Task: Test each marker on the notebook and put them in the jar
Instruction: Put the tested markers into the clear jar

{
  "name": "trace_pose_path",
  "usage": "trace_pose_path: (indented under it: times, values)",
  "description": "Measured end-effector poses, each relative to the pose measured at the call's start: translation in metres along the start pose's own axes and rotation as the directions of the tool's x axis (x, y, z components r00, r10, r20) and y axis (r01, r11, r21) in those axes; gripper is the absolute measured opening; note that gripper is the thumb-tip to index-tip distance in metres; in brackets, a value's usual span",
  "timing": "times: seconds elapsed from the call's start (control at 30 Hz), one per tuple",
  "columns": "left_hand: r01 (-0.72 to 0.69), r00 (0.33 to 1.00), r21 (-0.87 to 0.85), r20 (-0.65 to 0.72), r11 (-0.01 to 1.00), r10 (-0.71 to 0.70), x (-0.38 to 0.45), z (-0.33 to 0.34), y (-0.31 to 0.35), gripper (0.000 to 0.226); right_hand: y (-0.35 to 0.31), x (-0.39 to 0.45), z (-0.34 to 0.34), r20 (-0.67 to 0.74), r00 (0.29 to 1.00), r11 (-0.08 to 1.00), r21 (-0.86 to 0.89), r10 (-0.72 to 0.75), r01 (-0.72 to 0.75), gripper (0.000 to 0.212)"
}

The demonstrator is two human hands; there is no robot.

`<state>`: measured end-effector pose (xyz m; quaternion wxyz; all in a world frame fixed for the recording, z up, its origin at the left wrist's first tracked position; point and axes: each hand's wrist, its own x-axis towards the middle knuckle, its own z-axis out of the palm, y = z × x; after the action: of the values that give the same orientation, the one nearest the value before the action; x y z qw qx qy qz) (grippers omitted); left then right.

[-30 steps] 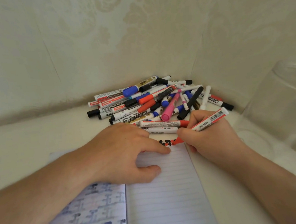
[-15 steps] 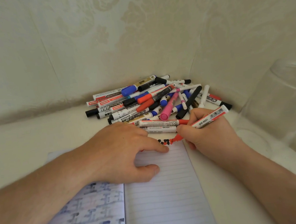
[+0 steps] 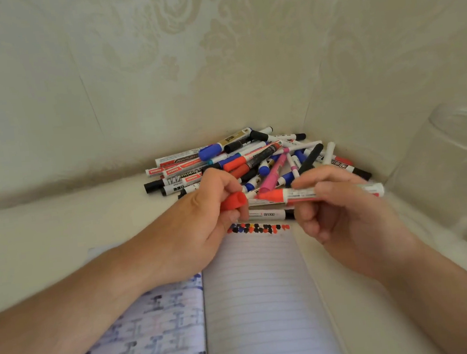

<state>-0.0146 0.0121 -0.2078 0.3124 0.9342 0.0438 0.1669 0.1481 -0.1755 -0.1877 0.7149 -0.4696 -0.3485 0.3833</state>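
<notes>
The red-tipped white-barrelled marker (image 3: 313, 193) has come up off the lined open notebook (image 3: 260, 288) — a second ago its tip was still dabbing the page, and now it lies level in the air above the top edge. The right hand (image 3: 341, 209) pinches it round the barrel, while the left hand (image 3: 202, 222), which had been pressing the paper flat, now grips the red plastic cap (image 3: 233, 201) with its mouth turned toward the tip, just short of it. A fresh red dab ends the row of coloured test marks (image 3: 257, 228). I'd say the test is done and capping comes next — then the clear glass jar (image 3: 460, 172) at the right. The heap of loose markers (image 3: 242, 161) waits behind.
</notes>
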Motion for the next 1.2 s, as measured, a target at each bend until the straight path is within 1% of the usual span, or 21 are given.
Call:
trace_pose_path:
  times: [0.03,0.07,0.13,0.2,0.27,0.3,0.33,0.4,0.5,0.57,0.6,0.63,0.67,0.73,0.8,0.87,0.97,1.03,1.1,1.17,1.2]
  values:
    - [0.01,1.0,-0.006,0.005,1.0,-0.01,0.001,0.0,-0.001,0.027,0.0,0.0,-0.001,0.033,0.999,0.999,0.041,0.024,-0.025,0.038]
    - [0.017,1.0,-0.009,0.011,1.0,-0.017,0.001,0.0,-0.001,0.026,0.001,0.001,-0.003,0.046,0.998,0.997,0.062,0.039,-0.042,0.045]
    - [0.014,1.0,-0.01,0.012,1.0,-0.014,0.001,0.0,-0.001,0.023,0.002,0.002,-0.005,0.048,0.998,0.996,0.069,0.046,-0.049,0.048]
    - [-0.004,1.0,0.0,0.004,1.0,0.004,0.001,0.001,0.0,0.02,0.002,0.002,-0.004,0.05,0.998,0.998,0.052,0.036,-0.039,0.046]
    - [-0.018,1.0,0.007,-0.002,1.0,0.018,0.001,0.0,0.0,0.02,0.003,0.003,-0.001,0.035,0.999,0.999,0.002,0.033,-0.033,0.032]
    - [-0.026,1.0,0.009,-0.005,1.0,0.026,0.002,0.0,-0.001,0.02,0.004,0.003,0.001,0.005,0.999,0.999,-0.014,0.04,-0.04,0.022]
    - [-0.032,0.999,0.016,-0.004,0.999,0.032,0.002,0.001,-0.001,0.019,0.005,0.004,0.001,-0.036,0.998,0.999,-0.027,0.045,-0.046,0.017]
    - [-0.04,0.999,0.036,-0.005,0.999,0.04,0.002,0.001,-0.003,0.017,0.009,0.005,0.002,-0.095,0.994,0.996,-0.064,0.052,-0.058,0.014]
    - [-0.074,0.996,0.056,-0.044,0.996,0.076,0.003,0.002,-0.003,0.019,0.01,0.004,0.005,-0.11,0.994,0.98,-0.193,0.025,-0.046,0.014]
    - [-0.101,0.988,0.092,-0.106,0.991,0.111,0.006,0.0,-0.004,0.02,0.009,0.003,0.006,-0.084,0.996,0.956,-0.295,-0.016,-0.01,0.018]
    - [-0.102,0.983,0.099,-0.144,0.99,0.115,0.007,-0.001,-0.005,0.02,0.008,0.002,0.005,-0.073,0.996,0.938,-0.346,-0.051,0.023,0.017]
    - [-0.092,0.978,0.091,-0.179,0.992,0.108,0.008,-0.002,-0.006,0.022,0.007,0.001,0.006,-0.072,0.993,0.914,-0.402,-0.09,0.054,0.014]
    - [-0.081,0.975,0.073,-0.204,0.994,0.094,0.008,-0.003,-0.007,0.026,0.007,0.001,0.004,-0.072,0.988,0.878,-0.47,-0.139,0.09,0.017]
    - [-0.075,0.972,0.041,-0.218,0.996,0.082,0.007,-0.003,-0.007,0.034,0.009,0.0,0.005,-0.062,0.977,0.811,-0.57,-0.204,0.133,0.018]
    - [-0.085,0.969,0.024,-0.229,0.996,0.088,0.006,0.0,-0.005,0.039,0.011,-0.001,0.008,-0.057,0.973,0.798,-0.584,-0.222,0.148,0.015]
    - [-0.092,0.96,0.032,-0.261,0.995,0.097,0.005,0.003,-0.004,0.038,0.013,-0.002,0.011,-0.066,0.976,0.796,-0.592,-0.208,0.13,0.013]
    - [-0.121,0.939,0.125,-0.308,0.985,0.154,0.003,0.006,-0.006,0.024,0.012,-0.004,0.015,-0.063,0.979,0.784,-0.61,-0.192,0.114,0.015]
    - [-0.128,0.936,0.176,-0.303,0.976,0.177,0.004,0.004,-0.008,0.028,0.01,-0.005,0.017,-0.059,0.977,0.777,-0.616,-0.207,0.127,0.015]
    - [-0.152,0.94,0.234,-0.266,0.96,0.214,0.008,0.0,-0.009,0.035,0.008,-0.005,0.02,-0.072,0.967,0.763,-0.631,-0.243,0.144,0.007]
    - [-0.206,0.94,0.32,-0.197,0.925,0.278,0.013,-0.003,-0.013,0.04,0.003,-0.008,0.021,-0.083,0.95,0.724,-0.668,-0.301,0.171,0.018]
    - [-0.215,0.944,0.357,-0.163,0.909,0.287,0.014,-0.004,-0.015,0.044,-0.001,-0.012,0.022,-0.073,0.94,0.698,-0.689,-0.332,0.193,0.021]
